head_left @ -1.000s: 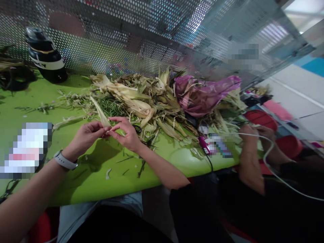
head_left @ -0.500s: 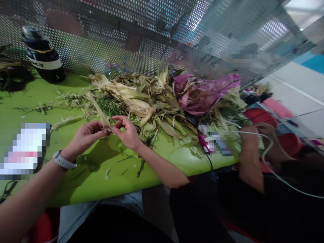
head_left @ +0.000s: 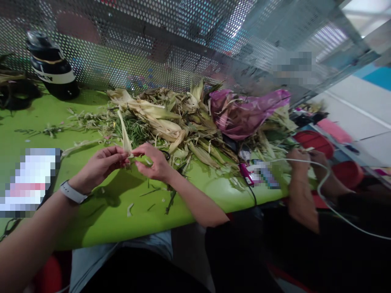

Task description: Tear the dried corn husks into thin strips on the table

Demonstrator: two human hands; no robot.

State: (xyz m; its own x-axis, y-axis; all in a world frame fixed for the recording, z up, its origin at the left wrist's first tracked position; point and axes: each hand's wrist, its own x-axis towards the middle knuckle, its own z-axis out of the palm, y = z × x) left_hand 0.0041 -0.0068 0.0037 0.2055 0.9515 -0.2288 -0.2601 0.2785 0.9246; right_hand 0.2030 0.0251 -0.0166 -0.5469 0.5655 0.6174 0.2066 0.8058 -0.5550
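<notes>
A pale strip of dried corn husk point(head_left: 124, 132) stands upright between my hands, its narrow end pointing up. My left hand point(head_left: 105, 165), with a pale watch band at the wrist, is closed in a pinch on the strip's lower end. My right hand point(head_left: 152, 162) meets the same end from the other side, its fingers curled at the husk; the exact fingertip contact is partly hidden. Behind them lies a heap of corn husks point(head_left: 161, 118) with a bunch of thin green strands point(head_left: 134, 129).
A dark bottle point(head_left: 55, 73) stands at the back left, and a blurred-out phone point(head_left: 30, 181) lies near my left arm. A pink plastic bag point(head_left: 238, 114) rests on the heap. A co-worker's hands point(head_left: 299, 162) and a white cable point(head_left: 324, 179) are on the right.
The husk strip has swung from leaning left to nearly upright. My right hand's fingers have shifted their hold at its lower end, and my left hand has moved slightly.
</notes>
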